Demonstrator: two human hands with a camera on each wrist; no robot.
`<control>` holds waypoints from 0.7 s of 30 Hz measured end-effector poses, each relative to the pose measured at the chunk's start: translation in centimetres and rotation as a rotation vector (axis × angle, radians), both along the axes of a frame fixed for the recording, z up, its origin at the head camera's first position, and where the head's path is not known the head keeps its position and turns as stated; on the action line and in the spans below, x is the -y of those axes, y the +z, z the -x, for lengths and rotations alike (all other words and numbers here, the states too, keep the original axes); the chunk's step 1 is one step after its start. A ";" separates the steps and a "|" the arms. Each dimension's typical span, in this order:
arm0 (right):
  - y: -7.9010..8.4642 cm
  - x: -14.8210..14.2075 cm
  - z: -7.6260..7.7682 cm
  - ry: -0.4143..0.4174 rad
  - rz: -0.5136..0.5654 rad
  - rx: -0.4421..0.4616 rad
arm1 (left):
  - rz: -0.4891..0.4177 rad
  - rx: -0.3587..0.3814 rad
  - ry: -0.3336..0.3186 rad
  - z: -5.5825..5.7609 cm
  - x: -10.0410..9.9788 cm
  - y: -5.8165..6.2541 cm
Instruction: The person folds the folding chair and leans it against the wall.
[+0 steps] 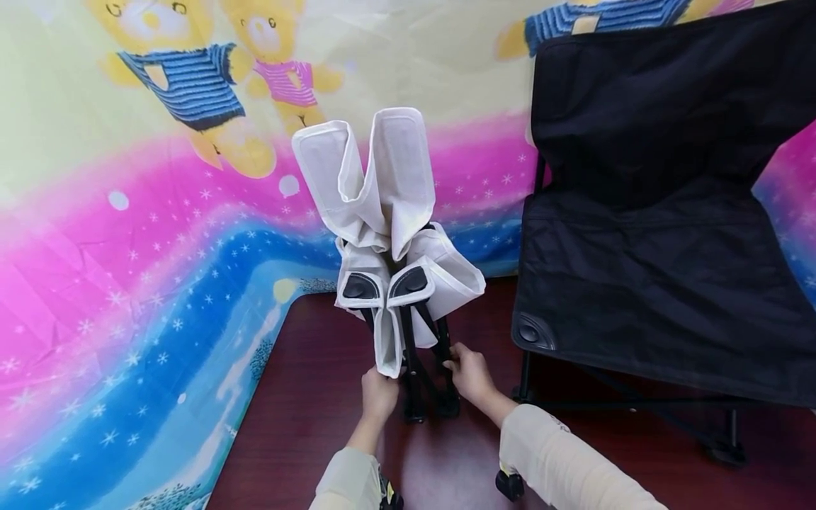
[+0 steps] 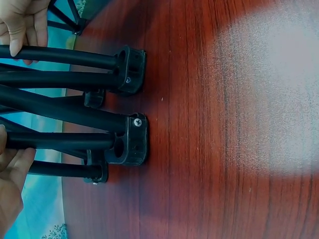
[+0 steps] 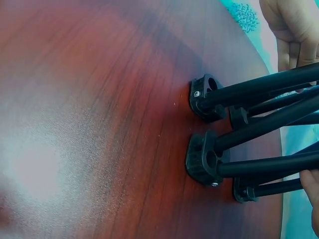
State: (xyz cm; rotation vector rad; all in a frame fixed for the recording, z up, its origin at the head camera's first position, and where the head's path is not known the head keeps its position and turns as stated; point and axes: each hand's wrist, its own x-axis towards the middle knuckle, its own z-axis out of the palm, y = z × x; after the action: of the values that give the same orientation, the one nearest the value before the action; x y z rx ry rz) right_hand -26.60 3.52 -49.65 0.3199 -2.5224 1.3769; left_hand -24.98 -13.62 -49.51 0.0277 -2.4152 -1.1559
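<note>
A white folding chair (image 1: 401, 184) stands mostly folded on the dark red-brown table, its fabric bunched in upright folds above black tube legs (image 1: 409, 340). My left hand (image 1: 380, 389) grips a leg on the left side, just under the hanging fabric; its fingers (image 2: 20, 167) show round the tube in the left wrist view. On the right side my right hand (image 1: 470, 372) holds another leg, thumb (image 2: 17, 40) over the tube. In the right wrist view the black plastic feet (image 3: 202, 162) rest close together on the tabletop. The fabric hides part of the frame.
An unfolded black folding chair (image 1: 663, 283) stands close by at the right, its front foot (image 1: 727, 450) on the table (image 1: 306, 397). Behind hangs a colourful backdrop (image 1: 159, 234) with bears, reaching down to the table's back and left edges.
</note>
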 end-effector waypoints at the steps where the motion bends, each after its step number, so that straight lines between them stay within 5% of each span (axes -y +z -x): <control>1: 0.0 0.0 0.1 0.000 -0.004 -0.006 | 0.003 0.002 -0.001 0.1 0.0 0.0; 8: 0.1 -0.2 0.9 0.010 -0.011 -0.040 | -0.016 0.008 0.000 0.7 -0.1 -0.1; 21: 0.2 -0.1 2.4 -0.014 0.025 0.033 | -0.049 0.058 -0.012 2.4 0.1 -0.4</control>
State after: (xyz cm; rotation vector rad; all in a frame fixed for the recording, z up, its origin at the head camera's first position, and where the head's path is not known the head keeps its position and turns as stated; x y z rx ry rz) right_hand -29.00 3.66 -49.43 0.2758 -2.5265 1.4193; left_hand -27.37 -13.76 -49.93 0.0637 -2.4396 -1.2359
